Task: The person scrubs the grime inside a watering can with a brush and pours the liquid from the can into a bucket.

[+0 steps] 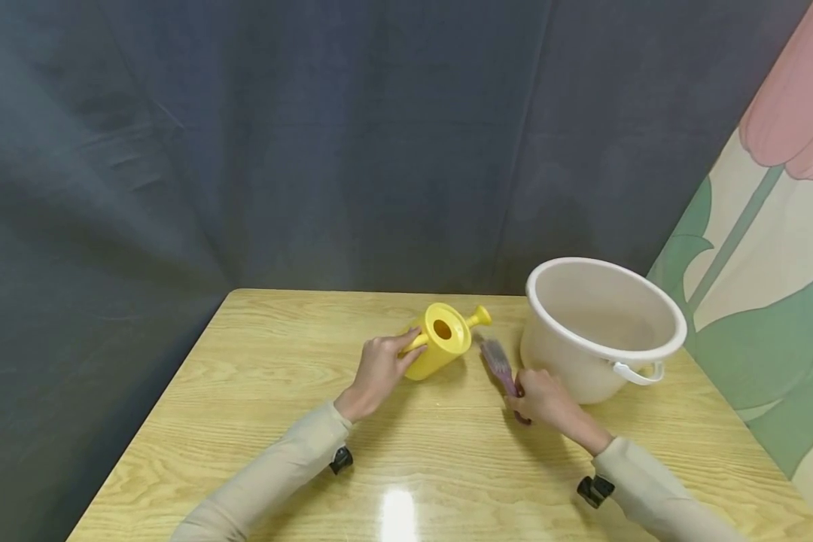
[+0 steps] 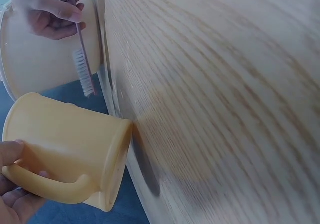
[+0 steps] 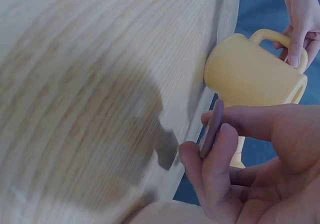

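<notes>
My left hand (image 1: 377,370) holds the yellow watering can (image 1: 428,366) by its handle (image 1: 416,343), fingers (image 2: 9,153) curled round it. My right hand (image 1: 545,395) has the brush (image 1: 509,382) by its purple end, pinched between thumb and fingers. What counts, as I judge it, is brush to can: the brush reaches forward and a little left from my right fingers, long axis slanting away from me, bristles (image 1: 495,354) foremost — near the can's spout (image 1: 478,317) and apart from it. The can lies just right of my left fingers, leaning, its mouth up toward me and the spout off to the right; whether its base edge touches the bench (image 1: 244,406) I cannot tell.

Counting up: one can, one brush and one pale bucket (image 1: 572,370). The bucket stands upright on the bench, just beyond my right hand — the nearer of the two — its white bail (image 1: 640,374) hanging on the near right side.
</notes>
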### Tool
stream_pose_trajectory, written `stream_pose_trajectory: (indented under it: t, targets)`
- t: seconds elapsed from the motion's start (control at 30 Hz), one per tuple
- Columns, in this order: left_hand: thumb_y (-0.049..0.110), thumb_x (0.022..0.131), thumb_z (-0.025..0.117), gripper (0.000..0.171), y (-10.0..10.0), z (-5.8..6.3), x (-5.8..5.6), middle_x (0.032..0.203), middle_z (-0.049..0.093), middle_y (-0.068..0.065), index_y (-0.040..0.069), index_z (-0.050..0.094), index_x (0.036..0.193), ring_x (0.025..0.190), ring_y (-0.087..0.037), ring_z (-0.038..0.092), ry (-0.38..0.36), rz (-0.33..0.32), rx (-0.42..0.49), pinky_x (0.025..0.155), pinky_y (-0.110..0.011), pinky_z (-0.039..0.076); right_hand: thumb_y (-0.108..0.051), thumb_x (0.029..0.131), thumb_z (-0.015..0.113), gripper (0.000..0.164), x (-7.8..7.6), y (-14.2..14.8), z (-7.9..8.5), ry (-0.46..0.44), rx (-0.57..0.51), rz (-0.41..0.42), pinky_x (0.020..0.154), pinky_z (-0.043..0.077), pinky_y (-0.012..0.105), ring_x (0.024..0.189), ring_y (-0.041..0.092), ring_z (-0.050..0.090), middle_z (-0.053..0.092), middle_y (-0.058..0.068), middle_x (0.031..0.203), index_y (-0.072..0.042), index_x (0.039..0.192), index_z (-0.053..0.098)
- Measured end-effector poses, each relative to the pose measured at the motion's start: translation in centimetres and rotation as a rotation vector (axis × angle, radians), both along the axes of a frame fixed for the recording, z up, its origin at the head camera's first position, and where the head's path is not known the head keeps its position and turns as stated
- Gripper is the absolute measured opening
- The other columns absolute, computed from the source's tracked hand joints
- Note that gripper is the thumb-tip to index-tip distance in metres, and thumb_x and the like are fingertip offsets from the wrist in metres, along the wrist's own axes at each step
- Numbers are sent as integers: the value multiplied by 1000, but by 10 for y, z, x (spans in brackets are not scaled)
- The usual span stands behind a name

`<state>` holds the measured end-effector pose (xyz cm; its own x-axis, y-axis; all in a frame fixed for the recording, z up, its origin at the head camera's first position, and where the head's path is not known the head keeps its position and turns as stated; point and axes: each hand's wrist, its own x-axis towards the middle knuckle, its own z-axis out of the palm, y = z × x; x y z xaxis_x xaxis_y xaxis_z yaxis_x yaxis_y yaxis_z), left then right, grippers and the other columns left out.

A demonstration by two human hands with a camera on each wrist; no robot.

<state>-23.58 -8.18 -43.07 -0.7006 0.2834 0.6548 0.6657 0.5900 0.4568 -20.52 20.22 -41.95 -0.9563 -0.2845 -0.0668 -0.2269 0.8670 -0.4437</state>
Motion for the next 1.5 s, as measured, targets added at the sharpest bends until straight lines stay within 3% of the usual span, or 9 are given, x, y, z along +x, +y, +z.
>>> stream_pose_trajectory:
  t: [0.3, 0.43, 0.57, 0.93, 1.2, 1.5]
  targets:
    - [12, 91, 74, 32, 0, 4, 0, 107, 71, -18, -4, 68, 118, 71, -16, 72, -10, 4, -8, 61, -19, 58, -10, 85, 73, 27, -5, 0, 1, -55, 43, 6, 41, 43, 22, 44, 11, 52, 56, -2, 51, -9, 61, 61]
    - [11, 90, 74, 29, 1, 2, -1, 103, 73, -17, -4, 70, 115, 66, -15, 71, 3, 16, -13, 57, -21, 57, -12, 85, 73, 28, -6, -2, 0, -69, 55, 1, 41, 44, 23, 42, 10, 53, 56, -4, 49, -10, 59, 61]
    - [11, 91, 73, 21, 0, 1, -3, 96, 75, -13, 0, 73, 109, 70, -15, 72, 6, 27, -3, 59, -23, 58, -15, 84, 73, 29, -7, -4, -3, -57, 85, 9, 44, 44, 25, 42, 10, 52, 54, -5, 47, -12, 58, 60]
    - [10, 93, 71, 10, -4, -3, -6, 78, 72, -7, 2, 73, 98, 58, -8, 61, 41, 52, 93, 52, -17, 52, -21, 81, 75, 27, -7, -10, -7, -9, 184, 13, 49, 44, 30, 49, 14, 52, 53, -3, 54, -13, 64, 55]
    - [9, 92, 71, 12, -7, 1, -7, 84, 75, -10, 1, 74, 101, 60, -10, 65, 78, 56, 179, 51, -20, 54, -22, 82, 77, 32, -6, -13, -12, 14, 202, 25, 46, 43, 31, 51, 16, 51, 53, -1, 57, -12, 64, 53]
    - [11, 93, 71, 14, -4, 15, -9, 87, 75, -11, 1, 74, 102, 68, -15, 70, 90, 35, 207, 56, -25, 58, -23, 82, 77, 33, -4, -19, -14, -12, 197, 45, 46, 42, 32, 56, 18, 52, 52, 0, 63, -12, 67, 51]
